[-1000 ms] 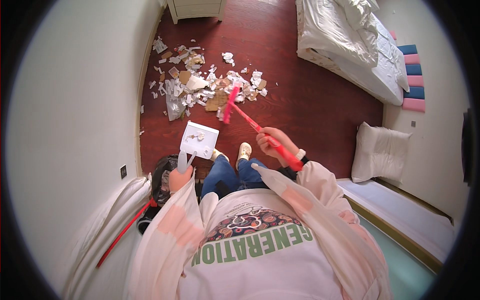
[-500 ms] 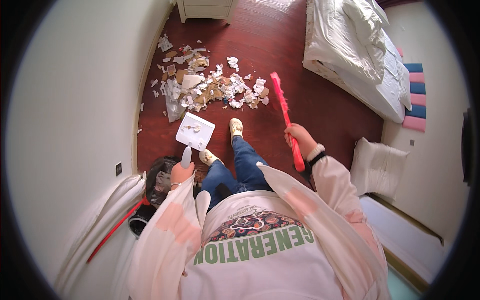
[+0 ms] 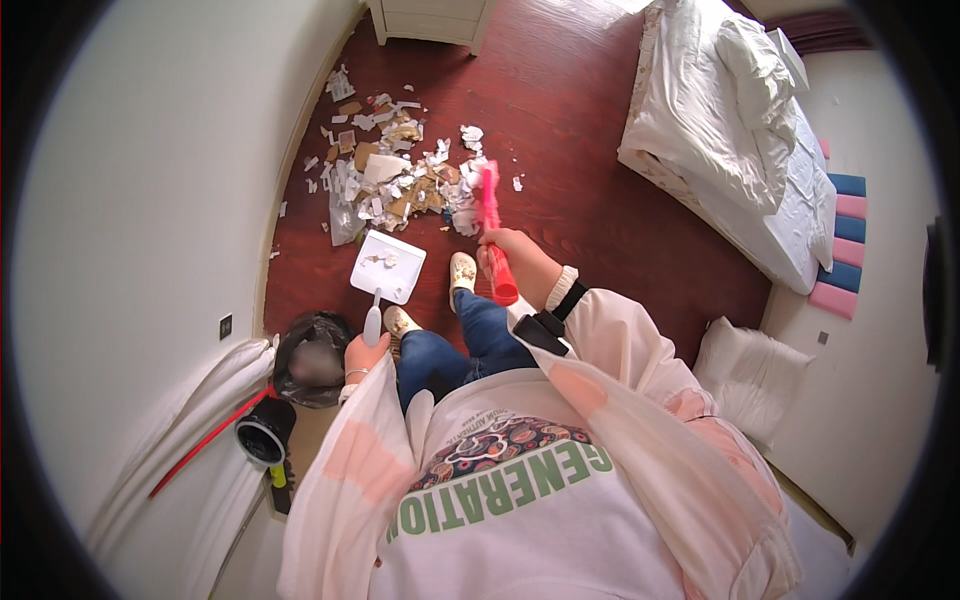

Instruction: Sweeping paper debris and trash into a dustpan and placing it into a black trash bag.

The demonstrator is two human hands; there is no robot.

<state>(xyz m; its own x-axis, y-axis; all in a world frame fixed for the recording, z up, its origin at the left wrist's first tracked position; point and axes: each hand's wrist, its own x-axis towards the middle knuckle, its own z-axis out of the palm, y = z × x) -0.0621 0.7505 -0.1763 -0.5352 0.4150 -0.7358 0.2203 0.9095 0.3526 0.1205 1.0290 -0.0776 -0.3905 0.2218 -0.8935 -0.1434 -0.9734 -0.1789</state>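
Observation:
My left hand (image 3: 366,354) is closed round the grey handle of a white dustpan (image 3: 390,266), which lies by my feet with a few paper scraps on it. In my right hand (image 3: 518,258) is a red-handled brush (image 3: 489,200) with pink bristles, its far end at the right edge of a heap of litter. That heap of torn paper and cardboard (image 3: 400,180) spreads over the dark red floor just beyond the dustpan. Some crumpled white paper is partly hidden behind the brush.
A black-bagged bin (image 3: 315,360) stands left of my left hand, near a red stick (image 3: 210,445) and a black-and-white round container (image 3: 262,440). A white cabinet (image 3: 432,22) is at the far end. The bed (image 3: 720,150) and a pillow (image 3: 750,380) lie to the right.
My right hand has swung the brush leftward, from the open floor to the heap's right edge, and scraps there have shifted left. The dustpan has stayed almost in place.

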